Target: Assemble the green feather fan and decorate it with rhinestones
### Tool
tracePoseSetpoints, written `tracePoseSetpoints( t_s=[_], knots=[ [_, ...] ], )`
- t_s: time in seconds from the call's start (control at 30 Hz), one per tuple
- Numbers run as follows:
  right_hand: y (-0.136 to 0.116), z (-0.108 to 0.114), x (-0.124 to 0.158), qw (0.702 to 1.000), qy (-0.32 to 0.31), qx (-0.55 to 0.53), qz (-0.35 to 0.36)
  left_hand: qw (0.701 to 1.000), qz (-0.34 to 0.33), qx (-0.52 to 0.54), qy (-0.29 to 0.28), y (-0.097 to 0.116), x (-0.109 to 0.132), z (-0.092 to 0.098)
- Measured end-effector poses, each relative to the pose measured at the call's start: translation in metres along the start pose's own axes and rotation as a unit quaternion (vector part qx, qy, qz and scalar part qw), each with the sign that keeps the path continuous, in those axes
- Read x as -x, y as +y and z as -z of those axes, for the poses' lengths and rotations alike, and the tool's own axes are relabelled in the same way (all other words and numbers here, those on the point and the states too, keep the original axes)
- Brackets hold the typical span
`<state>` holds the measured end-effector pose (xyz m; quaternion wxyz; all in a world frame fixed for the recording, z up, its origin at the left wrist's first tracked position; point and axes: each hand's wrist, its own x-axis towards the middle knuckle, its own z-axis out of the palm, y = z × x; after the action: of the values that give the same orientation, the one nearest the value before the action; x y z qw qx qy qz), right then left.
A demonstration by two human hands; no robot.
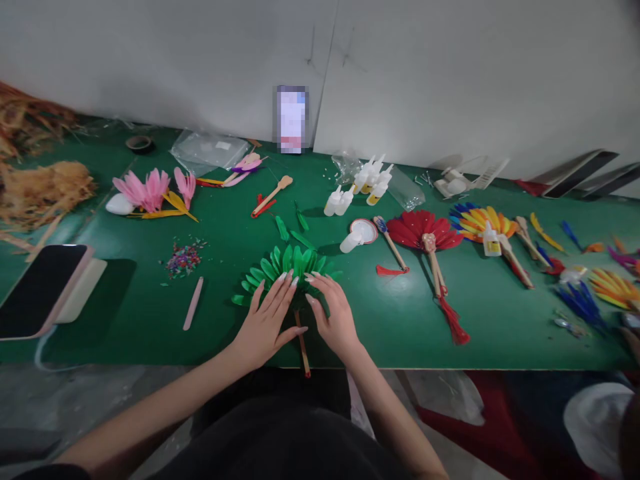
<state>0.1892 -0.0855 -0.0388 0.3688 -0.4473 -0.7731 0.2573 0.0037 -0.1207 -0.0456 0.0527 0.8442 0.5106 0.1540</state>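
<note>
Two bare arms are reaching over the near table edge. Left hand (265, 320) and right hand (334, 313) are lying flat on a green feather fan (287, 265), fingers (280, 290) stretched out, pressing, not gripping. Its wooden stick (303, 352) is poking out between the palms. Loose green feathers (295, 230) are lying just past the fingertips. A pink stick (193, 303) is lying left of the left fingers.

This is a craft workshop: a long green desk (150, 313) carries feather fans (425, 233), loose feathers (150, 190) and many small glue bottles (373, 180).
</note>
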Motion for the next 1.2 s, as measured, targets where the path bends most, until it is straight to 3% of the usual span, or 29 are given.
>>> tracePoseSetpoints(
  t_s=[0.2, 0.33, 0.67, 0.8, 0.93, 1.2],
  knots=[
    [-0.007, -0.002, 0.015, 0.984, -0.150, 0.068, 0.061, 1.000, 0.027, 0.008, 0.012, -0.022, -0.013, 0.008],
    [-0.009, -0.003, 0.017, 0.973, -0.200, 0.086, 0.070, 0.997, 0.059, 0.025, 0.034, -0.037, -0.024, 0.014],
    [-0.008, -0.006, 0.017, 0.971, -0.206, 0.088, 0.076, 0.972, 0.185, 0.132, 0.052, -0.074, -0.047, 0.015],
    [-0.008, -0.006, 0.017, 0.969, -0.210, 0.094, 0.084, 0.946, 0.243, 0.207, 0.055, -0.098, -0.075, 0.014],
    [-0.008, -0.006, 0.018, 0.969, -0.211, 0.099, 0.086, 0.935, 0.275, 0.215, 0.062, -0.116, -0.107, 0.012],
    [-0.008, -0.005, 0.020, 0.978, -0.171, 0.088, 0.080, 0.909, 0.313, 0.272, 0.036, -0.129, -0.148, -0.010]
  ],
)
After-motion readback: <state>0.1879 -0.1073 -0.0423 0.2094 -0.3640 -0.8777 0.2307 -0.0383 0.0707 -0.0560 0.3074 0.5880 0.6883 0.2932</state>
